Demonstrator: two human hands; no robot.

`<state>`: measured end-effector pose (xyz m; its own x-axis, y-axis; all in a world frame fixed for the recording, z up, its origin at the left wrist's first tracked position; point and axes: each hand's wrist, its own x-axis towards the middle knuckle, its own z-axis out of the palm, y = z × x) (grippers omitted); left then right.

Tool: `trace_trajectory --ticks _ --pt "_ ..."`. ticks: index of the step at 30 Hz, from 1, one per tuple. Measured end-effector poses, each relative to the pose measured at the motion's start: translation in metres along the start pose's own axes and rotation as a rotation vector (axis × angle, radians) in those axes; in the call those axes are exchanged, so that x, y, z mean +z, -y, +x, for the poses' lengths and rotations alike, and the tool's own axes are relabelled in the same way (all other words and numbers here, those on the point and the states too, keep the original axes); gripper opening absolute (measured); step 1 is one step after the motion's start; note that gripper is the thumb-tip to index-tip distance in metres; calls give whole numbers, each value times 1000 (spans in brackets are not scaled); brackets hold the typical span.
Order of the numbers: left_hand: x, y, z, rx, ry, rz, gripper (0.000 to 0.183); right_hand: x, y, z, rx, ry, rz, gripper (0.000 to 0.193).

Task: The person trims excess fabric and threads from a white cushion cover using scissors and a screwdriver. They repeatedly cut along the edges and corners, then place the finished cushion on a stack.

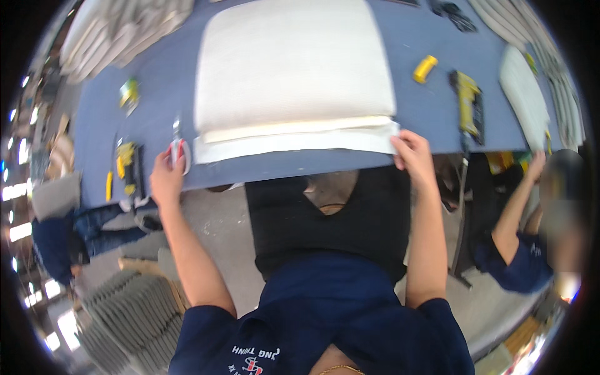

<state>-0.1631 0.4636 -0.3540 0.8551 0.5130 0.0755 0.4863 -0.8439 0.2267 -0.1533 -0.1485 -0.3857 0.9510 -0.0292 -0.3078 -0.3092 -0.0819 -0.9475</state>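
Observation:
A white fabric-covered panel [294,62] with rounded far corners lies on the blue-grey table in front of me. Along its near edge runs a loose white flap [281,145], with a pale yellowish edge showing just above it. My right hand [414,155] pinches the flap's right corner between thumb and fingers. Left of the panel, at the table's near edge, my left hand [167,180] is closed on the red-and-white handles of a pair of scissors [180,153]. Their blades point away from me.
On the blue-grey table [250,172] lie a yellow-black staple gun [467,103] at right, another yellow tool [128,165] at left, and a yellow cylinder [425,69]. White covers [125,31] are heaped far left. A co-worker [519,250] works at right; grey panels [131,312] stand stacked lower left.

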Motion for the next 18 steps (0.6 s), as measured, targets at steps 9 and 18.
trace_trajectory --ticks 9,18 --pt "-31 -12 11 -210 676 -684 34 -1 18 6 77 2 1 28" --pt "14 -160 -140 81 738 -1390 23 -20 5 2 17 180 -141 24"
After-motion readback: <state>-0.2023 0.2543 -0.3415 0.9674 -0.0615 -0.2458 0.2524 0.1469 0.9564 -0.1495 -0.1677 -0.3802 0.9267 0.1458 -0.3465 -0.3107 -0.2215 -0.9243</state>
